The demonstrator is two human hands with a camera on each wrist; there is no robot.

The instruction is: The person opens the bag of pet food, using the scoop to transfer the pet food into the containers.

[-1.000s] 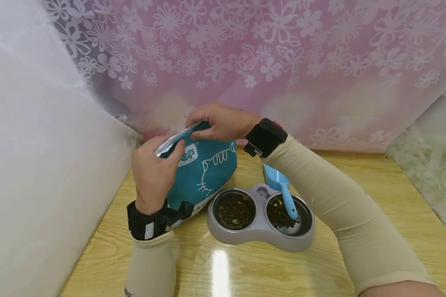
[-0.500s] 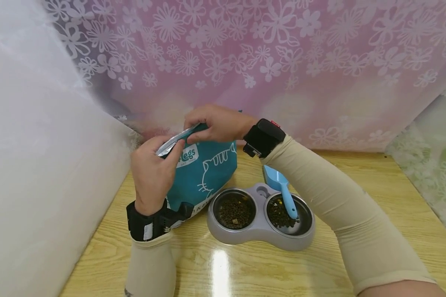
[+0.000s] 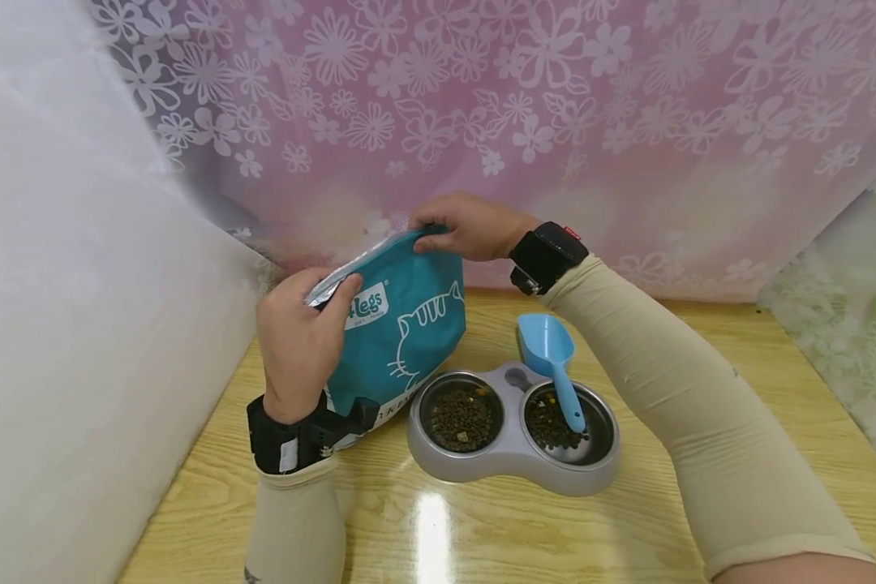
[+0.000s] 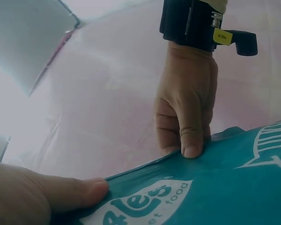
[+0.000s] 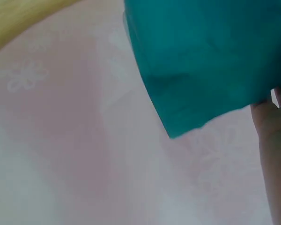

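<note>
A teal pet food bag with a white cat outline stands on the table, left of a double feeding bowl. My left hand pinches the left end of its top edge, thumb on the front face. Farther along that edge, my right hand pinches the rim near the right corner. The left wrist view shows the left thumb on the bag and the right hand gripping the edge beyond it. In the right wrist view the bag's corner hangs beside the right fingers. The bag's inside is hidden.
The grey double bowl holds brown kibble in both metal dishes. A light blue scoop lies with its handle over the right dish and its head behind. A pink flowered curtain hangs behind; a white sheet borders the left.
My right hand has slid right along the bag's top edge, from near the middle toward the right corner. More of the printed front shows. The left hand has stayed in place.
</note>
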